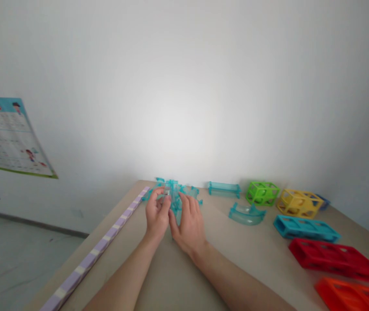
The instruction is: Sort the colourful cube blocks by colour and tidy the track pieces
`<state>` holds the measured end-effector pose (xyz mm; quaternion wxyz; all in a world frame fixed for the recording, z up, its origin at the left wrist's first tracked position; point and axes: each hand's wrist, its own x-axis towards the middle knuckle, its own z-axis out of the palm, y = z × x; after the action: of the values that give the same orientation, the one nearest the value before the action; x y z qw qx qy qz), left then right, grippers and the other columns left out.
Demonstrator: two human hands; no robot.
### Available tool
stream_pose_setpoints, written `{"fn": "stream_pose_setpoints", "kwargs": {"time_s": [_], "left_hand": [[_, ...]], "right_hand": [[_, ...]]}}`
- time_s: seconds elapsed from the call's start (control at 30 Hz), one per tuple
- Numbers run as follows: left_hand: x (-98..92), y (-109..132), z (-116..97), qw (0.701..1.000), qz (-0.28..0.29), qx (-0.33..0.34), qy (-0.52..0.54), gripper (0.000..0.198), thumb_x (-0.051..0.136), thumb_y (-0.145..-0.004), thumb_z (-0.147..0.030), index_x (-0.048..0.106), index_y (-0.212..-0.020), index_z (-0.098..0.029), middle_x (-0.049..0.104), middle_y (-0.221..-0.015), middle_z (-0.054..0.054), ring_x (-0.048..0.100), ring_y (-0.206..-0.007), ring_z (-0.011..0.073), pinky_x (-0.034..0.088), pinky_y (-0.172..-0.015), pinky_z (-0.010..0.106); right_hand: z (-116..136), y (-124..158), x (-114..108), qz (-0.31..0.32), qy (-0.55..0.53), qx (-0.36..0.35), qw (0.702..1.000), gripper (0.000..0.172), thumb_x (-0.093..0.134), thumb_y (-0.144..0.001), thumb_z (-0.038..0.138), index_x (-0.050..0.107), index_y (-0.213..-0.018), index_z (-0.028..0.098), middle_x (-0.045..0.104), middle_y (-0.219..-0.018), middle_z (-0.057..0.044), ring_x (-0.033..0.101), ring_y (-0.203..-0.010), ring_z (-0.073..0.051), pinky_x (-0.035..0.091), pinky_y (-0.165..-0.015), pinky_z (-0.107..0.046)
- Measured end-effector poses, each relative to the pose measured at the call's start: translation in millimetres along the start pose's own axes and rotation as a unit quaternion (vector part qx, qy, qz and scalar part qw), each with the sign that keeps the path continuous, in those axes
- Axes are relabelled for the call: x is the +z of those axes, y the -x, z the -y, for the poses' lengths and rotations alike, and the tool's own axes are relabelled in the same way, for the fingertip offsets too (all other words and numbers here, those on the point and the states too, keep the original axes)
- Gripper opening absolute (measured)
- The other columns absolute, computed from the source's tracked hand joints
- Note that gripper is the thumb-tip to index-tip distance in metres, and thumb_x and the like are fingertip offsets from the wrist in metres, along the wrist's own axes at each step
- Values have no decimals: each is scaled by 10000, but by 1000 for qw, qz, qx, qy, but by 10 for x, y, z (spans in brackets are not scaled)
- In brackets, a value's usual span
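Note:
Near the far edge of the table, my left hand point(157, 214) is closed, its thumb and fingers pinching part of a translucent teal plastic track piece point(173, 186). My right hand point(189, 222) is curled against the same teal plastic from the other side, thumb low and fingers over it. Between the hands the plastic is partly hidden, so how its parts join cannot be made out. More teal curved parts point(191, 191) stick out beyond my fingers to both sides.
A straight teal track piece point(224, 188) and a curved one point(247, 214) lie to the right. Past them sit a green frame block point(262, 193), a yellow one point(299, 203), and blue, red point(335, 258) and orange frames. Purple-and-white striped edging point(98, 248) runs along the table's left side. A wall stands behind.

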<state>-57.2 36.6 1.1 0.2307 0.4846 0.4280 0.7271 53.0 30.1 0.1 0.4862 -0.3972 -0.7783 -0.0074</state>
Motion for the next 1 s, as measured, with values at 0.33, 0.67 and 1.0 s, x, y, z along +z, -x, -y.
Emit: {"fn": "stream_pose_setpoints", "kwargs": {"time_s": [0.33,0.67,1.0], "left_hand": [[109,-11,-127,923,60,-228,305,219,719,-692,-318,606,-796,-162,674,-712,26,588,-533,130,462,-506,251],[158,56,-200,891,133,-293,321,207,735,-732,-278,592,-832,-167,725,-823,61,634,-587,146,459,-504,230],[235,144,-242,840,198,-418,283,202,621,-802,-327,647,-818,-127,677,-636,53,605,-493,156,504,-506,277]], "right_hand": [[-207,288,-259,-48,-259,137,955,224,473,-943,344,603,-1048,194,653,-956,-64,616,-886,-200,490,-825,-349],[-309,410,-441,-57,-321,209,922,285,522,-916,398,659,-1029,176,700,-988,-78,631,-926,-228,492,-830,-355],[-532,322,-383,-89,-200,8,976,398,508,-906,143,635,-1204,375,420,-1418,-48,466,-1164,-234,409,-968,-475]]}}
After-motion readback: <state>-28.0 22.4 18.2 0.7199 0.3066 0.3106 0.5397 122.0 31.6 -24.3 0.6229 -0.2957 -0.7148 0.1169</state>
